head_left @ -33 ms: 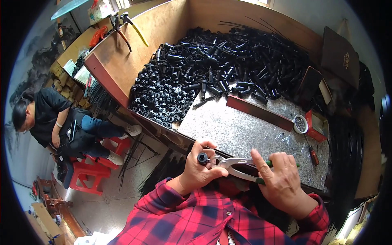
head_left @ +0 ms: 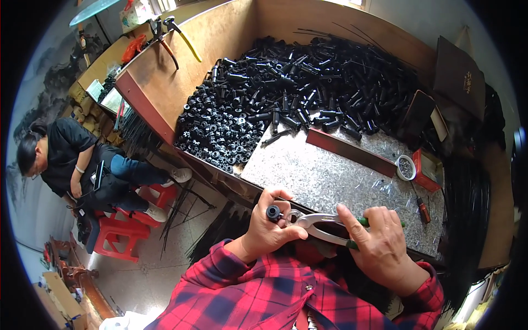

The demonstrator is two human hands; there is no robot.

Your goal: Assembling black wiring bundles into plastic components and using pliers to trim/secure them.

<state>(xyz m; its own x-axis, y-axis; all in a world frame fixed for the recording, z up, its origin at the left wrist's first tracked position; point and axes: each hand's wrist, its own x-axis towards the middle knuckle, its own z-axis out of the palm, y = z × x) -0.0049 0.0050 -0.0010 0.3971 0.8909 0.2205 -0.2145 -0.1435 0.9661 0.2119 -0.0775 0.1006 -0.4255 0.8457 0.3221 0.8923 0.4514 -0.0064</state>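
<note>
My left hand (head_left: pixel 268 223) is closed round a black tubular part (head_left: pixel 273 213), whose round hollow end points up at me. In my right hand (head_left: pixel 382 247) is a pair of pincers (head_left: pixel 330 218) with silver arms and green handles. Their rounded jaws sit against the black part, beside my left thumb and fingers. The right index finger stretches along one arm, while the other fingers wrap the handles. What exactly lies between the jaws is too small to tell.
Beyond my hands lies a speckled stone slab (head_left: pixel 313 176) bearing a long red-edged bar (head_left: pixel 349 151), a white bowl (head_left: pixel 406 168) of small bits and a screwdriver (head_left: pixel 423 210). Black parts (head_left: pixel 308 82) heap inside the wooden bin wall (head_left: pixel 148 91). A seated person (head_left: pixel 69 159) is at left.
</note>
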